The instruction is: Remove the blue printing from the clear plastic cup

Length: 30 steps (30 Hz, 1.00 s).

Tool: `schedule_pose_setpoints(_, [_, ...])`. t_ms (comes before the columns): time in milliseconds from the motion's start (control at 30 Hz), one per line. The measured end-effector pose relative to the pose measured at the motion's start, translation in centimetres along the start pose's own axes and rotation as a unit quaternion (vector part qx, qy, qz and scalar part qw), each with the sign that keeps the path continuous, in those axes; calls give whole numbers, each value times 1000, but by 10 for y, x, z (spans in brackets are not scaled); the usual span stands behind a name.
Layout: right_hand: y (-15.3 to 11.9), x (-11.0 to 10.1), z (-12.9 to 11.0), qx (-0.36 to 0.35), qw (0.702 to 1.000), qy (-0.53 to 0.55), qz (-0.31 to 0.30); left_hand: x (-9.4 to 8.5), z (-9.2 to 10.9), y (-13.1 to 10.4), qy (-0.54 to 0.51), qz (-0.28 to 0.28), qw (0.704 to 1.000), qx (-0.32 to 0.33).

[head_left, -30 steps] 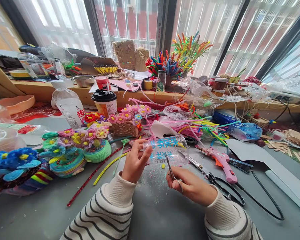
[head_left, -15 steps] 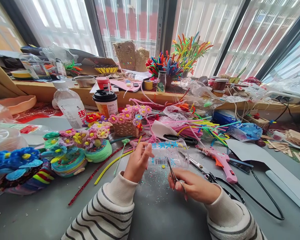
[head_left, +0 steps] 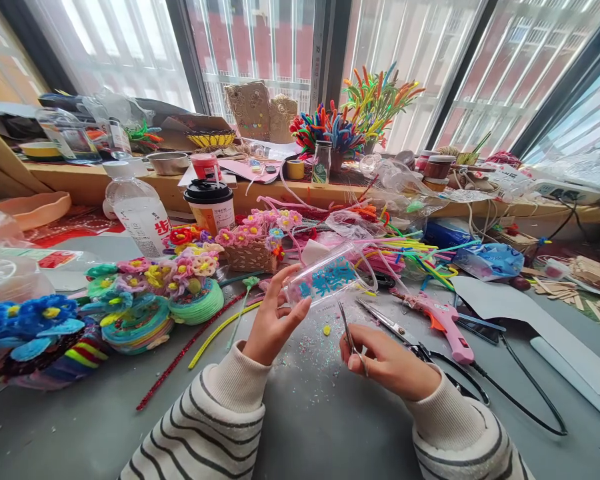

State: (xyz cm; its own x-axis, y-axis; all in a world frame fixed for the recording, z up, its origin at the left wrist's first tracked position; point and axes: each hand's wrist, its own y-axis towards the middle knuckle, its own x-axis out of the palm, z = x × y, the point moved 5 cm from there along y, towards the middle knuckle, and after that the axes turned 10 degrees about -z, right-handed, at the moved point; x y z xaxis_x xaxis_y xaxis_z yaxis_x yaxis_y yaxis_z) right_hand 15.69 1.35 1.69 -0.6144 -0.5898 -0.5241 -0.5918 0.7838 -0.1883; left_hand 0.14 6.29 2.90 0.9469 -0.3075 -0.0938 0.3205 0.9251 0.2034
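Observation:
My left hand point(head_left: 279, 317) grips a clear plastic cup point(head_left: 330, 275) with blue printing near its closed-looking left end. The cup lies sideways in the air, its right end tilted up. A pair of small metal scissors point(head_left: 349, 330) is in my right hand point(head_left: 380, 360), tips pointing up just below the cup and apart from it. Glitter bits point(head_left: 307, 357) and a small yellow piece point(head_left: 327, 330) lie on the grey table point(head_left: 310, 440) under the hands.
Larger scissors point(head_left: 385, 319) and a pink glue gun point(head_left: 445, 323) with a black cord lie at the right. Pipe-cleaner flower pots point(head_left: 137, 323) stand at the left, beside red and yellow stems. Behind are a lidded coffee cup point(head_left: 210, 205), a bottle point(head_left: 140, 213) and heaped pipe cleaners point(head_left: 390, 250).
The clear cup has turned and its right end has risen, bringing the large blue print into view. My left hand has shifted with it. The small scissors have moved slightly.

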Motion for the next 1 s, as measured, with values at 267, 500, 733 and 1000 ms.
schedule_pose_setpoints(267, [1, 2, -2, 5, 999, -32, 6, 2, 3, 0, 31, 17, 999, 31])
schedule_pose_setpoints(500, [2, 4, -5, -6, 999, -36, 9, 1, 5, -1, 86, 37, 994, 50])
schedule_pose_setpoints(733, [5, 6, -6, -10, 999, -24, 38, 2, 3, -2, 127, 42, 988, 80])
schedule_pose_setpoints(1000, [7, 7, -4, -38, 998, -5, 58, 5, 9, -5, 235, 56, 960, 142])
